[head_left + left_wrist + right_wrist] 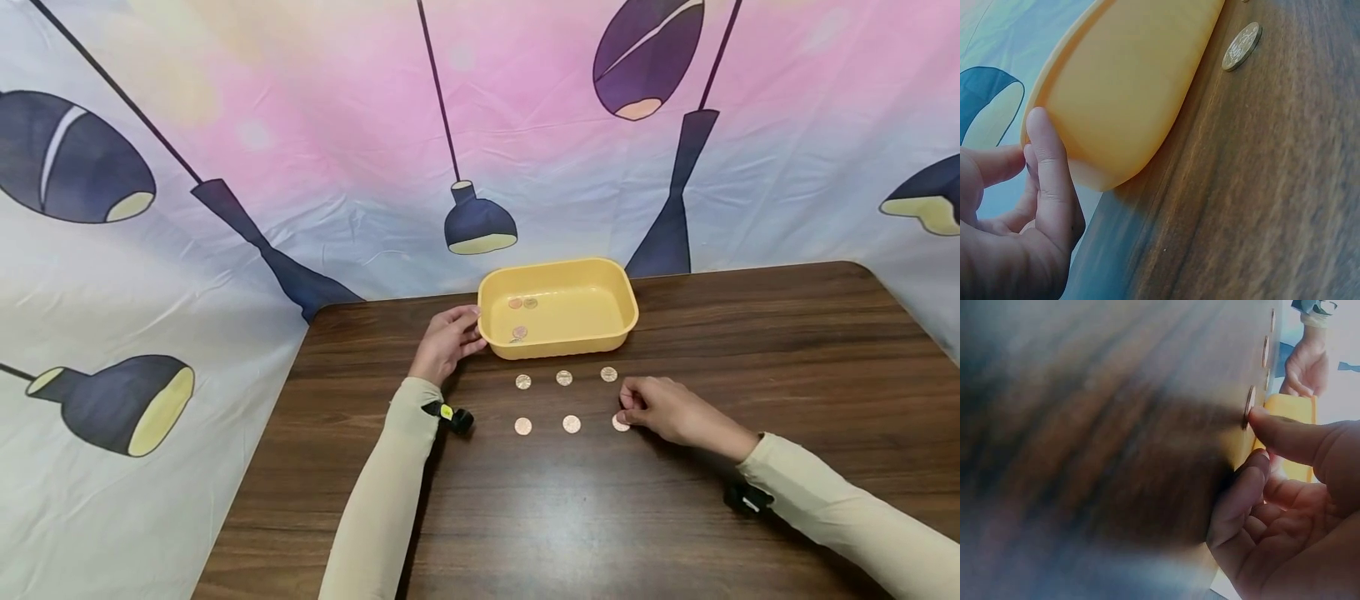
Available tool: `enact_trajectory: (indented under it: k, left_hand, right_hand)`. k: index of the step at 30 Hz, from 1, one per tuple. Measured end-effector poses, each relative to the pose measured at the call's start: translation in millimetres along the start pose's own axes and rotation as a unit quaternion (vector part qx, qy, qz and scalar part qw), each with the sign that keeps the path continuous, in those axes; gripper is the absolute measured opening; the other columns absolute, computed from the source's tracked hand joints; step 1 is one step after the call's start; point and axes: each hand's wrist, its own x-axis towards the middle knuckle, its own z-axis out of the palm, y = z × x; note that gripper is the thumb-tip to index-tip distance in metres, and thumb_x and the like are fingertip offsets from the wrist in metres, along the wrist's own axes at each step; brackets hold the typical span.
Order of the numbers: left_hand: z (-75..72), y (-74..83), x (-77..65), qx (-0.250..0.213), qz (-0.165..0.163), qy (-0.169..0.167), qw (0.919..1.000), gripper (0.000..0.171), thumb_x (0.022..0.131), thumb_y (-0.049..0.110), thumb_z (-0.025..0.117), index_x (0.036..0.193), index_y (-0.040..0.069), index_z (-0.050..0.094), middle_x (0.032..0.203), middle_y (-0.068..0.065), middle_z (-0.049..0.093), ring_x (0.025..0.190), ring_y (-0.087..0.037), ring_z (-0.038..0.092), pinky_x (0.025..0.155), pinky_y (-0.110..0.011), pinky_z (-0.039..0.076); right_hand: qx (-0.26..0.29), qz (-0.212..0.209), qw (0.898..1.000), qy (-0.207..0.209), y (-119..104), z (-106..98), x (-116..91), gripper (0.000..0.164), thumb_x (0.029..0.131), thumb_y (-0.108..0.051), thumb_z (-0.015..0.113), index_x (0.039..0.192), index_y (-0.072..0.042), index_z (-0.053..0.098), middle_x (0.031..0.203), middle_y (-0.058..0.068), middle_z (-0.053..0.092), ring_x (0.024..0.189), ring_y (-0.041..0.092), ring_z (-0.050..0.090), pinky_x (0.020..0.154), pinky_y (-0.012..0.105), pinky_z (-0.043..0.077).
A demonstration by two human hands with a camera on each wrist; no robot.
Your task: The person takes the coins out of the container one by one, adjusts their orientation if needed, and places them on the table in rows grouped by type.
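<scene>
Backdrop (247,467) of creased pastel fabric, printed with navy hanging lamps (120,408), stands behind a dark, wood-grained table (750,333) with rounded corners. From the left, a cream sleeve (378,492) leads to the left hand (445,343), whose thumb and bent fingers pinch the left rim of a yellow tray (562,346). The tray is smooth and slightly glossy, a deep rounded rectangle; at its left end lie four metal coins (515,303), two side by side at the back, two close together at the front. Before it, six round, copper-coloured coins (523,382) form two rows of three on the table. At the near row's right end, the right hand (667,410) touches the last coin (619,426) with its thumb tip, the curled forefinger a small gap away.
</scene>
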Motion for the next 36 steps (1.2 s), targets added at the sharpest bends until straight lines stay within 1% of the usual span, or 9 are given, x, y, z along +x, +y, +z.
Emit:
enact_trajectory:
  k: [3,7,12,17,24,29,31,33,36]
  left_hand:
    - [-0.7,0.0,-0.5,-0.001,0.001,-0.002,1.0000,0.032,0.111,0.021,0.059,0.136,0.002,0.063,0.093,-0.005,0.061,0.075,-0.011,0.064,0.066,-0.022,0.062]
    - [0.0,-0.2,-0.9,-0.004,0.001,-0.002,1.0000,0.032,0.111,0.021,0.058,0.137,0.002,0.063,0.093,-0.005,0.061,0.075,-0.011,0.064,0.066,-0.021,0.062]
    - [1.3,0.1,-0.5,-0.006,0.003,-0.001,1.0000,0.031,0.111,0.020,0.059,0.135,0.001,0.063,0.095,-0.005,0.062,0.076,-0.011,0.065,0.066,-0.021,0.062]
    - [0.8,-0.3,-1.7,-0.001,0.007,-0.003,1.0000,0.031,0.111,0.021,0.058,0.134,0.001,0.063,0.094,-0.005,0.063,0.076,-0.011,0.066,0.066,-0.021,0.063]
    - [-0.2,-1.2,-1.9,0.009,0.017,-0.002,0.9998,0.030,0.111,0.020,0.059,0.133,0.000,0.064,0.092,-0.005,0.063,0.075,-0.011,0.066,0.066,-0.021,0.063]
    - [-0.3,-1.3,-2.2,0.014,0.019,0.002,0.9997,0.030,0.111,0.019,0.059,0.134,0.000,0.064,0.092,-0.005,0.063,0.074,-0.011,0.065,0.065,-0.021,0.063]
    - [0.1,-1.2,-2.5,0.015,0.019,0.001,0.9997,0.031,0.111,0.019,0.059,0.135,0.000,0.064,0.094,-0.007,0.062,0.075,-0.011,0.065,0.065,-0.021,0.063]
    - [0.7,-1.1,-3.0,0.014,0.019,-0.001,0.9997,0.032,0.111,0.019,0.059,0.136,0.000,0.063,0.096,-0.008,0.062,0.075,-0.011,0.065,0.065,-0.021,0.063]
    - [1.5,-1.0,-3.8,0.011,0.019,0.001,0.9998,0.033,0.111,0.019,0.058,0.137,0.000,0.063,0.099,-0.010,0.061,0.075,-0.011,0.065,0.065,-0.022,0.063]
  right_hand:
    - [0.015,0.005,1.000,-0.008,1,-2,1,0.029,0.097,-0.017,0.078,0.080,-0.017,0.054,0.068,-0.009,0.046,0.064,0.009,0.045,0.061,0.024,0.036]
    - [0.030,-0.006,0.999,-0.010,0,-7,1,0.024,0.098,-0.014,0.075,0.082,-0.016,0.057,0.072,-0.010,0.054,0.068,0.007,0.051,0.062,0.023,0.039]
    - [0.023,-0.032,0.999,0.025,-6,-22,8,0.017,0.098,-0.011,0.072,0.084,-0.016,0.063,0.075,-0.010,0.060,0.071,0.007,0.056,0.063,0.024,0.044]
    - [0.010,-0.049,0.996,0.071,-20,-39,19,0.014,0.099,-0.011,0.072,0.087,-0.015,0.066,0.076,-0.008,0.063,0.072,0.010,0.056,0.065,0.026,0.046]
    - [-0.009,-0.067,0.992,0.104,-41,-56,51,0.009,0.101,-0.008,0.071,0.092,-0.011,0.067,0.083,-0.002,0.068,0.076,0.015,0.059,0.068,0.032,0.047]
    - [-0.023,-0.072,0.993,0.094,-48,-51,87,0.005,0.099,-0.006,0.072,0.097,-0.006,0.067,0.088,0.003,0.071,0.083,0.020,0.064,0.077,0.037,0.051]
    - [-0.032,-0.073,0.994,0.077,-50,-47,101,0.005,0.097,-0.005,0.073,0.099,-0.004,0.068,0.090,0.005,0.072,0.086,0.022,0.065,0.079,0.039,0.052]
    - [-0.029,-0.082,0.995,0.047,-51,-44,114,0.005,0.097,-0.003,0.072,0.101,-0.001,0.070,0.093,0.007,0.074,0.089,0.024,0.067,0.082,0.040,0.055]
    - [0.003,-0.086,0.996,-0.022,-51,-40,131,0.007,0.099,0.001,0.068,0.105,0.002,0.072,0.096,0.010,0.075,0.094,0.026,0.069,0.086,0.040,0.056]
